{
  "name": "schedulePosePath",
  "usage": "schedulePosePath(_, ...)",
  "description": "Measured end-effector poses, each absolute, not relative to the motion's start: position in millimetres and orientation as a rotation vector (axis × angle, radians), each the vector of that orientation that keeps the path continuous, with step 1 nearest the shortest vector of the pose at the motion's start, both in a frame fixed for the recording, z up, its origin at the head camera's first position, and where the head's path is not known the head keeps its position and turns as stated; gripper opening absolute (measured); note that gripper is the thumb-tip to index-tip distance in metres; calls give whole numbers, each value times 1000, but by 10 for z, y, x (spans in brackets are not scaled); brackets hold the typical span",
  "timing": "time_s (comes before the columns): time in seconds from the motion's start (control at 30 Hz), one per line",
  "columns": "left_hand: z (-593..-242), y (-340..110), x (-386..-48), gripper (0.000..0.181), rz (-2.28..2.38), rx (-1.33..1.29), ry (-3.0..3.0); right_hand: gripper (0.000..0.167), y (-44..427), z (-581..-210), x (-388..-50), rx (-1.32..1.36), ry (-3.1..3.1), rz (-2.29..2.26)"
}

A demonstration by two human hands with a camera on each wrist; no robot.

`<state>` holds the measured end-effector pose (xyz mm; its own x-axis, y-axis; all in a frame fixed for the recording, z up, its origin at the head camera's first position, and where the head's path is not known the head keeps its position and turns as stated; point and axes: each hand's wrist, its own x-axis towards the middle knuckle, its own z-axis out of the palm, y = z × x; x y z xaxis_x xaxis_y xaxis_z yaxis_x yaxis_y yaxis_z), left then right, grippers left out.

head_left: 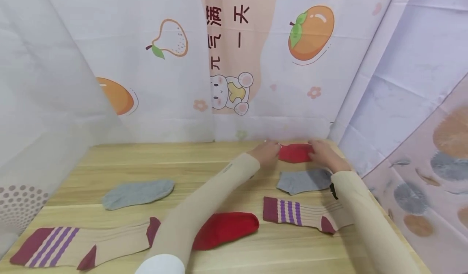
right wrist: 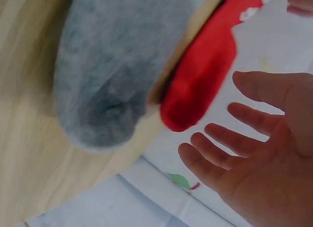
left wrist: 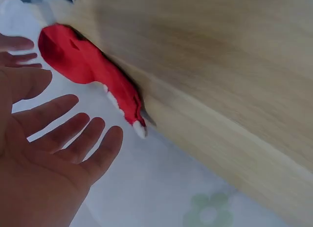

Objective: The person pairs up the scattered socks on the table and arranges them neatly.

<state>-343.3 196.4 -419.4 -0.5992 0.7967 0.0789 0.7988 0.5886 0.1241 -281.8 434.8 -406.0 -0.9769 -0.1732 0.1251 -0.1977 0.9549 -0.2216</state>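
Observation:
A red sock (head_left: 295,153) with white bits along its edge lies at the far right of the wooden table. My left hand (head_left: 266,153) is at its left end, and my right hand (head_left: 325,155) is at its right end. Both wrist views show spread, mostly straight fingers, with a gap between each hand and the red sock (left wrist: 73,56). Just nearer than it lies a grey ankle sock (head_left: 303,180), partly behind my right wrist. That grey sock fills much of the right wrist view.
Nearer on the right, a cream sock (head_left: 307,215) with purple stripes runs under my right forearm. Another red sock (head_left: 232,229) is partly covered by my left arm. To the left lie a grey sock (head_left: 138,193) and a striped sock (head_left: 120,239). Printed curtains (head_left: 164,103) enclose the table (head_left: 183,154).

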Motion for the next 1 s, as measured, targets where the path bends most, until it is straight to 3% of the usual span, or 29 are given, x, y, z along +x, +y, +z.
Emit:
schedulePosePath(0.27,-4214,2104,-3709,18,-21,-1246,-2816,47,4236,-4132,-2933,235,-3077,388)
schedulePosePath(0.57,-4273,2028,-3750,18,141,-1149,-2854,29,4175,-4096,-2934,226,-3055,366)
schedulePosePath(0.7,-4315,1987,-3807,22,46,-1106,-2868,7,4169,-4102,-2923,227,-3066,341)
schedulePosePath(1.0,-4499,1823,-3977,15,-279,-984,-2975,19,4224,-4163,-2884,64,-3146,336)
